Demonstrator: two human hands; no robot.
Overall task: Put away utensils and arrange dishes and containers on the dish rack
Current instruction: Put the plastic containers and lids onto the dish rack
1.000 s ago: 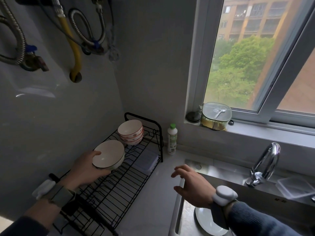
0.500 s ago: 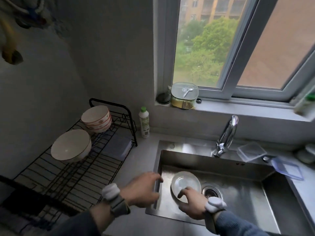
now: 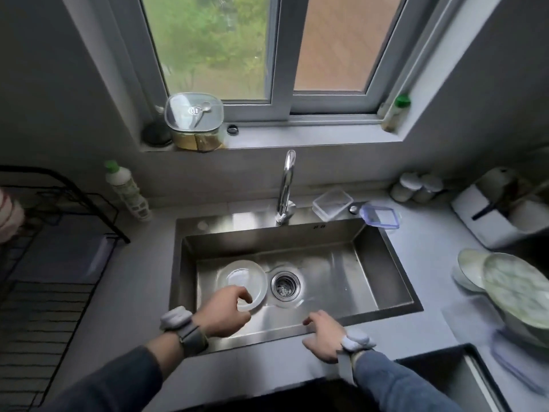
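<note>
Head view shows us partway through, by our reckoning. At the far left edge the dish rack (image 3: 59,233) already carries a stacked red-striped bowl (image 3: 7,215), only partly in frame, so some dishes look to be put away. Left to do, as far as we can see: a translucent round plate (image 3: 242,278) lies on the floor of the sink (image 3: 326,275), just beside the drain (image 3: 285,285); a clear container (image 3: 332,204) and its blue-rimmed lid (image 3: 380,217) sit on the bench behind the sink; and pale plates (image 3: 511,286) lean at the right edge.

Our left hand (image 3: 225,312) is down in the sink with fingers curled over the plate's near rim, pinching it. Our right hand (image 3: 322,334) rests loosely spread on the sink's front edge, holding nothing, a little apart from the plate.
</note>
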